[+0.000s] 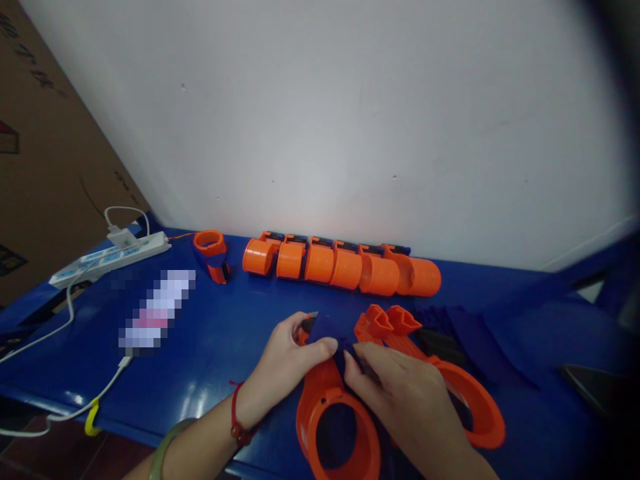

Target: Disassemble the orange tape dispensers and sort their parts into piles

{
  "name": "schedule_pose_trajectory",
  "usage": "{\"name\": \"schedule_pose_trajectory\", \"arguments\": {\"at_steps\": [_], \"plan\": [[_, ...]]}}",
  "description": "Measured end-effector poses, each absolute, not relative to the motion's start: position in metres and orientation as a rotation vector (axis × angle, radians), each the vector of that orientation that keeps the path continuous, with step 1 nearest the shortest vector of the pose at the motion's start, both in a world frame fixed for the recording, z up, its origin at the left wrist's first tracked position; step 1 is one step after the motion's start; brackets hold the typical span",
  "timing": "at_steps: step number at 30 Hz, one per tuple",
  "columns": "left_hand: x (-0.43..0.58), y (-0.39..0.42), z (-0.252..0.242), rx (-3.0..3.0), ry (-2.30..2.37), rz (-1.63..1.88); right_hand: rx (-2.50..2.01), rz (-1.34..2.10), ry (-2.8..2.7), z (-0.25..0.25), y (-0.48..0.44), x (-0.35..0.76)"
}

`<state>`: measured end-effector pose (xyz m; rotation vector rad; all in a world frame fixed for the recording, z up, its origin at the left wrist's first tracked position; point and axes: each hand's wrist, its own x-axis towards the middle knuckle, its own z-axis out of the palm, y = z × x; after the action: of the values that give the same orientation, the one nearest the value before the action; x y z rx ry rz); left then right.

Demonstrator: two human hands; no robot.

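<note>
Left hand (290,355) and right hand (407,393) pinch the dark-blue flat strip (326,327) against the orange plastic ring-ended holder (321,388); uneven pulling may skew it.

Passable: table (223,337) left-centre | blocking behind: orange holder row (346,269) | right: orange ring (493,421)

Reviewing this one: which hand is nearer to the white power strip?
Left. The left hand is to the right of the power strip, nearer the camera; the right hand is farther right.
</note>
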<state>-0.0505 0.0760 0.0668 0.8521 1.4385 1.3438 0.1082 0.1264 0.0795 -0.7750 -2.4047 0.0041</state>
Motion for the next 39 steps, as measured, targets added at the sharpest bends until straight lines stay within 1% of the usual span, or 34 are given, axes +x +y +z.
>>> {"name": "schedule_pose_trajectory", "arguments": {"at_steps": [9,20,24,30,36,39], "plan": [[-0.052,0.076,0.066,0.889,1.404,1.386,-0.99,0.205,-2.371,0.083,0.122,0.106],[-0.051,0.073,0.074,0.832,1.416,1.412,-0.942,0.391,-2.351,0.083,0.122,0.109],[-0.052,0.072,0.073,0.725,1.467,1.494,-0.922,0.444,-2.332,0.087,0.117,0.111],[-0.051,0.068,0.071,0.473,1.195,1.409,-0.906,0.521,-2.311,0.094,0.112,0.112],[-0.045,0.067,0.086,0.277,1.07,1.289,-1.051,0.455,-2.297,0.09,0.119,0.116],[-0.042,0.068,0.093,0.243,1.084,1.308,-1.125,0.378,-2.242,0.091,0.124,0.119]]}}
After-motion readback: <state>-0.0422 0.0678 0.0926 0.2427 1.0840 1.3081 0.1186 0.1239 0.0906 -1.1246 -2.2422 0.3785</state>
